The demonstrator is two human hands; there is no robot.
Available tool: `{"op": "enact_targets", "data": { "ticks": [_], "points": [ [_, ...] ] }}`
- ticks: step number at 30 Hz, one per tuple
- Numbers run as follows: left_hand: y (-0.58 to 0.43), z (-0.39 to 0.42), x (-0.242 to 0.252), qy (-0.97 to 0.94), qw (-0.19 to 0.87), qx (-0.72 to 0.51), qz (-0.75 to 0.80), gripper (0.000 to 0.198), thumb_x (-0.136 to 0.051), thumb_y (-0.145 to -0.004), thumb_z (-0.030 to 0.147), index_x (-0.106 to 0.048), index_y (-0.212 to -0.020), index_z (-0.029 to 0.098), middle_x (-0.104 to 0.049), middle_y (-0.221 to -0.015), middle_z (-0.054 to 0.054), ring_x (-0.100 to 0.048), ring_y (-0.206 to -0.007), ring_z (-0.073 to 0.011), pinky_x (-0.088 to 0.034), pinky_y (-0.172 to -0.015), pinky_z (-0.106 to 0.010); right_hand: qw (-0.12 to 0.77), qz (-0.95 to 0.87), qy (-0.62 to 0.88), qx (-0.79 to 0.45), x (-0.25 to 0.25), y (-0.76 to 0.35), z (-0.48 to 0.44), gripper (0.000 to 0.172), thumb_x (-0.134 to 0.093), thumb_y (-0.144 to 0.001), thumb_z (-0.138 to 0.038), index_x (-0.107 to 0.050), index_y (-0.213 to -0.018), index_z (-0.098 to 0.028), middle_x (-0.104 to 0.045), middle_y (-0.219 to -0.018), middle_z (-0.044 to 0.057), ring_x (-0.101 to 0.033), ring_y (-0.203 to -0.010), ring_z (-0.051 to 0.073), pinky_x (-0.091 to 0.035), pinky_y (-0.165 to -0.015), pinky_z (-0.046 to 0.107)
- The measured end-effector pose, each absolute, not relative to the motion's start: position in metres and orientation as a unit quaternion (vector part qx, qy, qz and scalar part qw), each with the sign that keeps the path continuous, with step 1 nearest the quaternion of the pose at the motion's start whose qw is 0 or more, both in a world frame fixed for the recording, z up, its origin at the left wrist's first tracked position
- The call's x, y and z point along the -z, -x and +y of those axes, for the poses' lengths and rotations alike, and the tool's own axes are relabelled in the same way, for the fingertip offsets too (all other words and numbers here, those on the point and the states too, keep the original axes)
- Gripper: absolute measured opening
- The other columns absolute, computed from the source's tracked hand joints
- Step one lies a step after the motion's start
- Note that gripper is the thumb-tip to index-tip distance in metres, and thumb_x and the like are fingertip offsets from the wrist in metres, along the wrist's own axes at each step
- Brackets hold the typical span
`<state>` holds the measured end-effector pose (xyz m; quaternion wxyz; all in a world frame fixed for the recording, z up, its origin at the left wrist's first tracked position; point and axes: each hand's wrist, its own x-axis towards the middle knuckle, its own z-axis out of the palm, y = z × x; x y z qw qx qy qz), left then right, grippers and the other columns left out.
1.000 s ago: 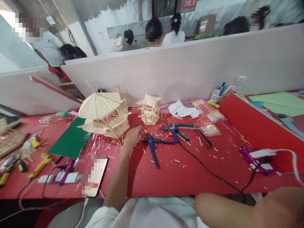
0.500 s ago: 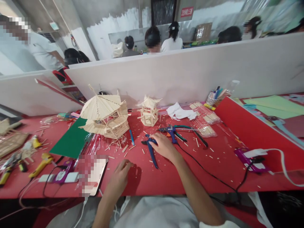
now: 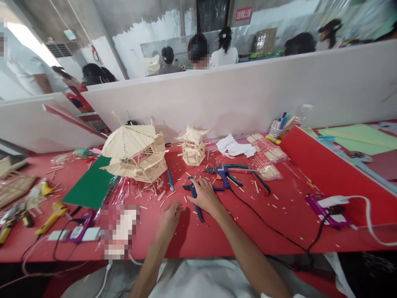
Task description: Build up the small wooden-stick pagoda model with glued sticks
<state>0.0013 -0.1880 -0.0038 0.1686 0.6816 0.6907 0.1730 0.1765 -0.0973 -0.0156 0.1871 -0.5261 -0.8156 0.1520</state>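
My right hand [image 3: 207,195] is on a pair of blue-handled hand shears [image 3: 194,191], its thumb against one handle and its fingers over the tool. The handles are spread apart, one pointing toward me and one to the right. My left hand [image 3: 170,214] hovers nearer the table's front edge, fingers loosely bent and nothing visible in them. Beyond the shears stands a small wooden-stick pavilion model [image 3: 192,148]. Left of it is a larger stick pavilion [image 3: 136,153]. A blue glue gun [image 3: 221,170] lies just past my right hand.
Stick scraps and a blue pen [image 3: 170,181] lie on the red table [image 3: 223,238]. A green sheet [image 3: 89,186], yellow glue gun [image 3: 51,219] and phone [image 3: 122,234] are on the left. Bundled sticks [image 3: 266,157] and a red board [image 3: 335,178] are on the right. A white partition [image 3: 242,95] stands behind.
The shears' second handle now shows, spread out to the right under my right hand. My left hand has moved right, closer to the shears.
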Motion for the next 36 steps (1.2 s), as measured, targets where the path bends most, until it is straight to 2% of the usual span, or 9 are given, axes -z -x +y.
{"op": "enact_targets", "data": {
  "ticks": [3, 5, 12, 17, 21, 32, 36],
  "points": [
    [0.003, -0.191, 0.001, -0.676, 0.13, -0.087, 0.72, 0.027, -0.042, -0.099, 0.039, -0.064, -0.099, 0.023, -0.074, -0.088, -0.006, -0.069, -0.078, -0.0198, -0.042, -0.063, -0.026, 0.188, -0.809, 0.536, -0.151, 0.019, -0.172, -0.097, 0.062, -0.065, -0.082, -0.027, -0.047, -0.14, -0.018, -0.059, -0.126, 0.015, -0.048, -0.122, 0.031, -0.034, -0.104, 0.045],
    [0.008, -0.197, -0.002, -0.673, 0.118, -0.055, 0.728, 0.029, -0.039, -0.1, 0.038, -0.063, -0.099, 0.023, -0.074, -0.086, -0.006, -0.069, -0.074, -0.0194, -0.038, -0.06, -0.026, 0.192, -0.81, 0.531, -0.159, 0.019, -0.172, -0.098, 0.059, -0.064, -0.082, -0.023, -0.049, -0.139, -0.018, -0.062, -0.125, 0.014, -0.049, -0.122, 0.031, -0.035, -0.104, 0.044],
    [0.025, -0.205, -0.007, -0.664, 0.095, -0.07, 0.738, 0.025, -0.039, -0.099, 0.031, -0.062, -0.098, 0.023, -0.072, -0.096, -0.007, -0.068, -0.083, -0.0204, -0.04, -0.066, -0.028, 0.226, -0.815, 0.495, -0.199, 0.013, -0.173, -0.101, 0.056, -0.058, -0.087, -0.017, -0.044, -0.141, -0.021, -0.063, -0.129, 0.012, -0.054, -0.119, 0.026, -0.038, -0.102, 0.04],
    [0.043, -0.194, -0.006, -0.64, 0.049, -0.099, 0.761, 0.024, -0.041, -0.099, 0.031, -0.059, -0.11, 0.022, -0.071, -0.108, -0.007, -0.068, -0.092, -0.021, -0.043, -0.073, -0.029, 0.219, -0.814, 0.507, -0.18, 0.011, -0.173, -0.103, 0.057, -0.063, -0.084, -0.023, -0.047, -0.139, -0.022, -0.059, -0.133, 0.012, -0.049, -0.124, 0.029, -0.035, -0.105, 0.044],
    [0.057, -0.185, -0.003, -0.624, 0.042, -0.071, 0.777, 0.023, -0.042, -0.098, 0.03, -0.057, -0.115, 0.022, -0.071, -0.108, -0.008, -0.068, -0.094, -0.021, -0.043, -0.072, -0.028, 0.198, -0.815, 0.519, -0.164, 0.01, -0.175, -0.104, 0.059, -0.064, -0.083, -0.028, -0.046, -0.14, -0.02, -0.058, -0.131, 0.014, -0.046, -0.126, 0.03, -0.032, -0.106, 0.045],
    [0.058, -0.182, 0.009, -0.646, 0.067, -0.085, 0.755, 0.023, -0.041, -0.096, 0.025, -0.062, -0.102, 0.021, -0.071, -0.104, -0.011, -0.068, -0.095, -0.0226, -0.044, -0.077, -0.03, 0.181, -0.825, 0.512, -0.159, 0.011, -0.177, -0.103, 0.061, -0.063, -0.084, -0.029, -0.045, -0.142, -0.02, -0.057, -0.128, 0.015, -0.047, -0.122, 0.03, -0.035, -0.104, 0.046],
    [0.05, -0.179, 0.009, -0.657, 0.067, -0.115, 0.742, 0.025, -0.04, -0.095, 0.024, -0.064, -0.101, 0.018, -0.071, -0.101, -0.012, -0.067, -0.096, -0.0249, -0.045, -0.08, -0.033, 0.209, -0.828, 0.5, -0.143, 0.011, -0.177, -0.103, 0.056, -0.067, -0.084, -0.033, -0.052, -0.137, -0.021, -0.052, -0.133, 0.015, -0.044, -0.124, 0.032, -0.035, -0.104, 0.048]
  ]
}}
